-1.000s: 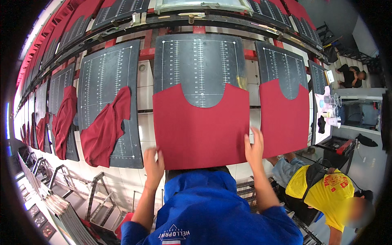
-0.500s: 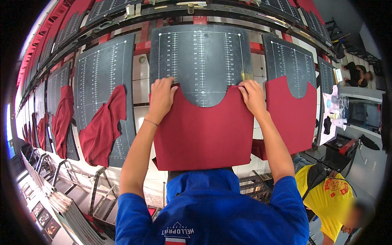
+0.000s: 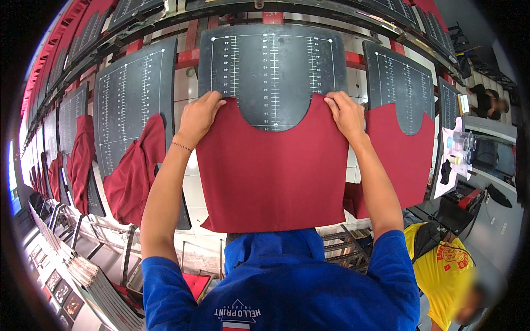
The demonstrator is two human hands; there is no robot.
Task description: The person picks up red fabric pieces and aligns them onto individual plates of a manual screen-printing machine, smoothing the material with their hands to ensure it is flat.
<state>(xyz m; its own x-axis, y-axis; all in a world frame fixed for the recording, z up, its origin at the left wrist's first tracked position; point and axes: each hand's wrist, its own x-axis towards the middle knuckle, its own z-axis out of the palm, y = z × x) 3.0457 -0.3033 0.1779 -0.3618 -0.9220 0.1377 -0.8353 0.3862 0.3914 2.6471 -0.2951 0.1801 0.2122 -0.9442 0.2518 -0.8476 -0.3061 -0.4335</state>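
A dark red cut fabric panel [image 3: 276, 176] with a deep round neckline lies over the black marked board [image 3: 273, 66] in front of me. My left hand [image 3: 203, 115] pinches its upper left shoulder corner, fingers closed. The upper right shoulder corner is gripped by my right hand [image 3: 346, 115], thumb on the cloth. Between my hands the neckline curve exposes the board's white ruled scales. The panel's lower edge reaches close to my body and looks fairly smooth.
Another red panel [image 3: 398, 160] lies flat on the board to the right. Crumpled red pieces [image 3: 135, 182] rest on boards to the left. A dark rail [image 3: 309, 16] crosses the far side. A person in a yellow shirt [image 3: 441, 265] is at lower right; clear cups [image 3: 462, 142] stand beyond.
Both hands have moved farther up the board, drawing the panel's shoulder corners away from me. The neckline sits higher, and the hands are slightly wider apart.
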